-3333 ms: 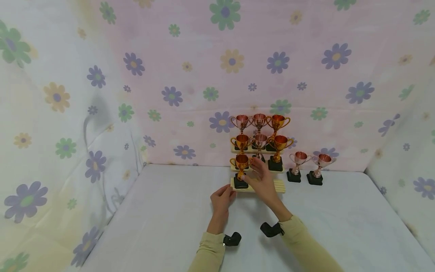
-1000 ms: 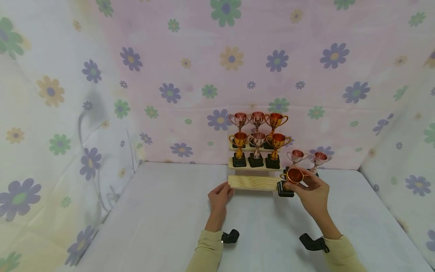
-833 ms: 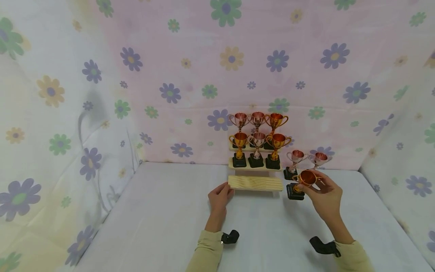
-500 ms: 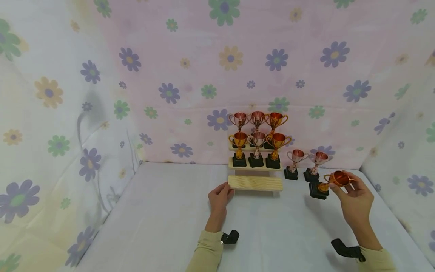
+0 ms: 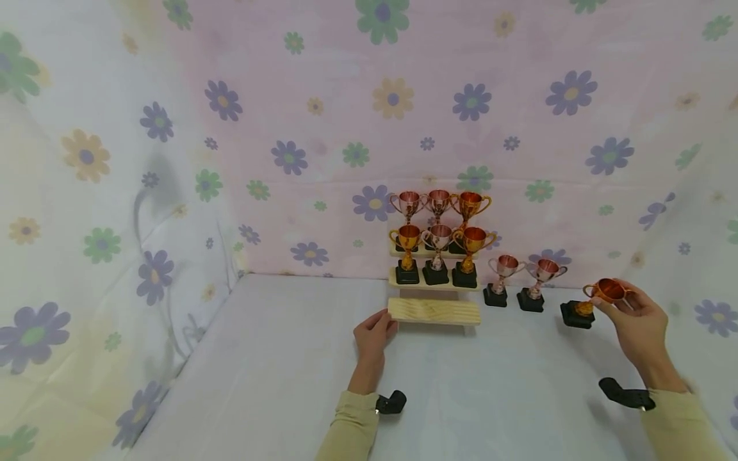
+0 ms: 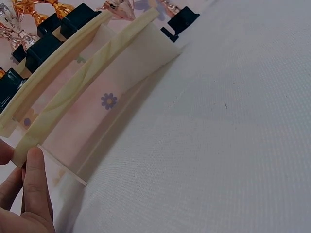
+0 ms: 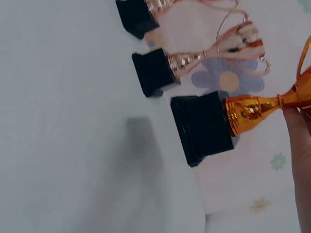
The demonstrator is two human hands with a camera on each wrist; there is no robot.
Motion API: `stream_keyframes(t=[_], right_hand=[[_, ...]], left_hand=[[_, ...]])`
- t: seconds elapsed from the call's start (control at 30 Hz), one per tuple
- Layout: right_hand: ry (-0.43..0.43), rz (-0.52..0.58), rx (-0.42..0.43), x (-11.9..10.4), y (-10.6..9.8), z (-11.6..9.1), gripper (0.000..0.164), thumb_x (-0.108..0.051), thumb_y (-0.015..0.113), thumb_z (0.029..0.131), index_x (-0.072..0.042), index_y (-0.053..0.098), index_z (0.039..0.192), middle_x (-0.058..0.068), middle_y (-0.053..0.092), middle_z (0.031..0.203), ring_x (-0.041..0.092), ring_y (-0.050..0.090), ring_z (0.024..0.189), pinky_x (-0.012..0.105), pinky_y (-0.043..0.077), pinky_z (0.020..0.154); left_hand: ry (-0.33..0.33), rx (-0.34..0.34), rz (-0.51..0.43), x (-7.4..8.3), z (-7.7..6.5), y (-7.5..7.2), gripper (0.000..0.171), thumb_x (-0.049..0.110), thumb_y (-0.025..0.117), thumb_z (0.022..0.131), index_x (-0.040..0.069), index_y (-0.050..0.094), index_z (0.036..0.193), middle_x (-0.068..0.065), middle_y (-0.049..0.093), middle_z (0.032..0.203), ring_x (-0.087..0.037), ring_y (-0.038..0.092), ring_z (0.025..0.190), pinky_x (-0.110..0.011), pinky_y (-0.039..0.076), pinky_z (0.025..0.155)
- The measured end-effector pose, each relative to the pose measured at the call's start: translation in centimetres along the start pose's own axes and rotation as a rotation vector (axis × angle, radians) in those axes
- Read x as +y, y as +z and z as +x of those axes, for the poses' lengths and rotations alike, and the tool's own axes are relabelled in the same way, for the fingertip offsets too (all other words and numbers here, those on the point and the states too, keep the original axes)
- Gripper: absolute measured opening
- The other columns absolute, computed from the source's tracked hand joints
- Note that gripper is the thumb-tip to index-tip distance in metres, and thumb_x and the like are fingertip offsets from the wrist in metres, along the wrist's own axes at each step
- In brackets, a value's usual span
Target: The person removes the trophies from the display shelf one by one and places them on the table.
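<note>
My right hand (image 5: 640,326) holds a small gold trophy cup (image 5: 578,314) by its bowl, at the right of the table. In the right wrist view the trophy's black base (image 7: 204,126) hangs over the white cloth, its shadow cast below. At the centre, my left hand (image 5: 371,342) pinches the left end of a stepped wooden display stand (image 5: 434,311). Thumb and fingers (image 6: 36,179) grip the lowest shelf's corner in the left wrist view. That shelf is bare. Gold trophies (image 5: 475,241) and rose-gold trophies (image 5: 438,238) stand on the two upper shelves.
Two rose-gold trophies, one nearer the stand (image 5: 505,266) and one farther right (image 5: 544,271), stand on the white-covered table (image 5: 277,358) between stand and held cup. A flowered cloth backdrop (image 5: 323,115) rises behind and at both sides.
My right hand has taken the gold trophy off the lowest shelf and carried it right, past the two rose-gold trophies. My left hand has stayed at the stand's left end.
</note>
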State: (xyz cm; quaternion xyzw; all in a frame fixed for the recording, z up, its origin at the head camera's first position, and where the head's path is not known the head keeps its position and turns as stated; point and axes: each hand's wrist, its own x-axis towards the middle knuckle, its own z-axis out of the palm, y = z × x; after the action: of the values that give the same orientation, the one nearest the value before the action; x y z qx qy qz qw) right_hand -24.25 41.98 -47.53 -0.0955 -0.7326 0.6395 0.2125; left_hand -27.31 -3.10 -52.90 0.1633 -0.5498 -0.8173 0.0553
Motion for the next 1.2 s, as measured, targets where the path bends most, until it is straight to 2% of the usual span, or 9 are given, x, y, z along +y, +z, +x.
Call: stream_keyframes(t=[0.1,0.17,0.37,0.5,0.7,0.9,1.07,1.2], right_hand=[[0.023,-0.172,-0.070,0.5,-0.4,1.3,0.055,-0.026,0.077,0.091,-0.022,0.054,0.141,-0.025,0.055,0.116,-0.016,0.053,0.099,-0.001,0.048,0.076],[0.028,-0.237,-0.107,0.7,-0.3,2.2,0.059,-0.031,0.076,0.092,-0.021,0.051,0.144,-0.027,0.054,0.116,-0.019,0.052,0.096,-0.001,0.048,0.075],[0.027,-0.243,-0.168,1.3,0.0,4.3,0.056,-0.031,0.076,0.092,-0.017,0.051,0.140,-0.028,0.052,0.108,-0.017,0.053,0.092,0.000,0.049,0.073],[0.042,-0.287,-0.190,1.7,0.2,5.2,0.051,-0.037,0.075,0.093,-0.021,0.052,0.135,-0.028,0.051,0.106,-0.014,0.050,0.094,0.000,0.048,0.072],[0.029,-0.256,-0.211,2.3,0.4,6.1,0.042,-0.031,0.075,0.093,-0.024,0.056,0.130,-0.028,0.053,0.104,-0.014,0.051,0.093,0.001,0.049,0.072],[0.055,-0.089,-0.232,2.7,0.4,6.3,0.037,-0.021,0.077,0.092,-0.030,0.057,0.122,-0.025,0.057,0.105,-0.010,0.054,0.092,0.005,0.053,0.071],[0.048,0.011,-0.214,2.9,0.4,6.0,0.038,-0.016,0.076,0.092,-0.029,0.059,0.122,-0.023,0.058,0.108,-0.006,0.052,0.097,0.005,0.053,0.072],[0.037,-0.010,-0.186,2.8,0.6,5.7,0.037,-0.018,0.076,0.092,-0.029,0.058,0.122,-0.024,0.056,0.109,-0.002,0.048,0.101,0.003,0.051,0.073]], left_hand=[[-0.003,0.027,0.001,-1.3,0.9,0.0,0.027,0.001,0.066,0.094,-0.012,0.068,0.118,-0.017,0.069,0.102,-0.015,0.071,0.081,-0.028,0.063,0.080],[-0.007,0.027,0.005,-1.4,1.0,0.0,0.028,0.002,0.066,0.094,-0.012,0.068,0.118,-0.017,0.069,0.103,-0.014,0.071,0.081,-0.027,0.062,0.080],[-0.011,0.023,-0.005,-1.4,1.1,0.0,0.026,0.000,0.066,0.094,-0.013,0.068,0.116,-0.016,0.070,0.098,-0.013,0.071,0.078,-0.025,0.062,0.077],[-0.007,0.020,-0.012,-1.4,1.2,-0.1,0.025,0.000,0.066,0.094,-0.013,0.068,0.116,-0.015,0.070,0.096,-0.013,0.071,0.078,-0.025,0.062,0.076],[-0.022,0.012,-0.007,-1.6,1.5,-0.3,0.026,0.002,0.066,0.095,-0.012,0.068,0.117,-0.015,0.070,0.099,-0.013,0.071,0.081,-0.031,0.063,0.082],[-0.014,0.021,0.008,-1.6,1.3,-0.2,0.027,0.002,0.066,0.095,-0.012,0.068,0.118,-0.018,0.071,0.102,-0.014,0.071,0.081,-0.030,0.063,0.081],[-0.007,0.025,0.007,-1.4,1.1,-0.1,0.027,0.002,0.066,0.094,-0.012,0.068,0.117,-0.020,0.070,0.105,-0.014,0.071,0.082,-0.028,0.063,0.080],[-0.003,0.029,0.004,-1.4,1.1,0.0,0.027,0.002,0.067,0.094,-0.012,0.068,0.117,-0.020,0.070,0.105,-0.014,0.071,0.081,-0.028,0.063,0.079]])
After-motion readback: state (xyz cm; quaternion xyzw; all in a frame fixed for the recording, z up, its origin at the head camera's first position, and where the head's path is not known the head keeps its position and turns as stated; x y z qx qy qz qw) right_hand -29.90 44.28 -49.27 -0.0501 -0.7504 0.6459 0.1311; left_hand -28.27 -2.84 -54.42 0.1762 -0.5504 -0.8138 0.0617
